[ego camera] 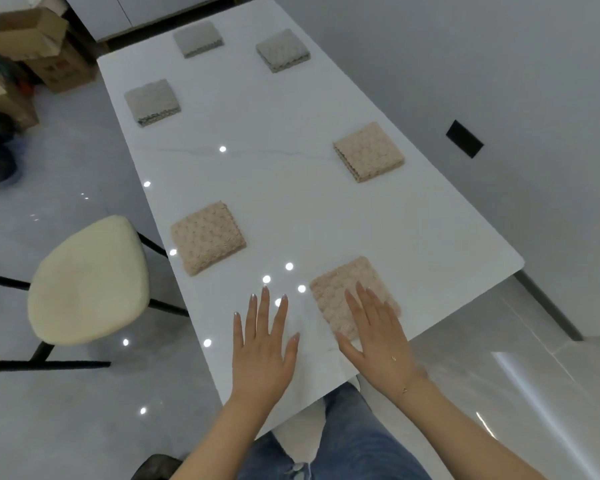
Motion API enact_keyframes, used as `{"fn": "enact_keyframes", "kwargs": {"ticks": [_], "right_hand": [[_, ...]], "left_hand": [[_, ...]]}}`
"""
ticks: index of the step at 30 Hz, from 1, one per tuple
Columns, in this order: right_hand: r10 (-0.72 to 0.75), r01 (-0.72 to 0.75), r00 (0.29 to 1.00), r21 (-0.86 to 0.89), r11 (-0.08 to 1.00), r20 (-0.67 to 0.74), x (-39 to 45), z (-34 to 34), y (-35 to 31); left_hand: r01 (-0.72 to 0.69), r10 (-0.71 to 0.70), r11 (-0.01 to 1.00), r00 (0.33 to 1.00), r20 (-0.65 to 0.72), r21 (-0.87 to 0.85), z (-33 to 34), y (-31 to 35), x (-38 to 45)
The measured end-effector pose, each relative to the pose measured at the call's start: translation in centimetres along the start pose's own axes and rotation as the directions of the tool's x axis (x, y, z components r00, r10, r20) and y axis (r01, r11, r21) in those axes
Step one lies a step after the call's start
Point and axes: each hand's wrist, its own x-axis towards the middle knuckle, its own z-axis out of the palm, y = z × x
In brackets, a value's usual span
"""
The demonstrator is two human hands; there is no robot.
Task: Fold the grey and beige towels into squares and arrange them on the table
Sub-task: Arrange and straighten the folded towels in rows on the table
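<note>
Three folded beige towel squares lie on the white table (pixel 291 174): one near the front right (pixel 336 289), one at the left (pixel 208 238), one at the right edge (pixel 368 151). Three folded grey squares sit farther back, at the left (pixel 152 101), back middle (pixel 197 38) and back right (pixel 282 49). My right hand (pixel 378 337) rests flat and open, its fingers lying on the nearest beige towel. My left hand (pixel 262 344) lies flat on the bare tabletop beside that towel, fingers spread, holding nothing.
A cream-cushioned chair (pixel 87 282) with black legs stands left of the table. Cardboard boxes (pixel 32 39) are stacked on the floor at the back left. A grey wall with a black socket plate (pixel 464 138) runs along the right.
</note>
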Motion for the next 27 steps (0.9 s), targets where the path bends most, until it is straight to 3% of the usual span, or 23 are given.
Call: {"fn": "enact_keyframes", "kwargs": {"ticks": [6, 12, 18, 27], "right_hand": [[0.119, -0.122, 0.992, -0.104, 0.987, -0.031, -0.3, 2.5, -4.6], [0.262, -0.272, 0.960, -0.105, 0.957, -0.097, -1.4, 6.5, -15.9], [0.329, -0.340, 0.938, -0.100, 0.935, -0.111, -0.5, 7.7, -23.3], [0.390, -0.393, 0.914, 0.001, 0.920, -0.108, 4.0, 8.9, -24.7]], "left_hand": [[-0.128, 0.127, 0.990, 0.992, -0.019, -0.058, 0.0, -4.5, 1.5], [-0.336, 0.336, 0.942, 0.942, -0.001, -0.004, -1.1, -16.7, 0.2], [-0.371, 0.371, 0.928, 0.928, 0.027, -0.018, -2.7, -23.1, 0.0], [-0.393, 0.390, 0.918, 0.918, 0.071, 0.046, -4.3, -25.2, 4.7]]}}
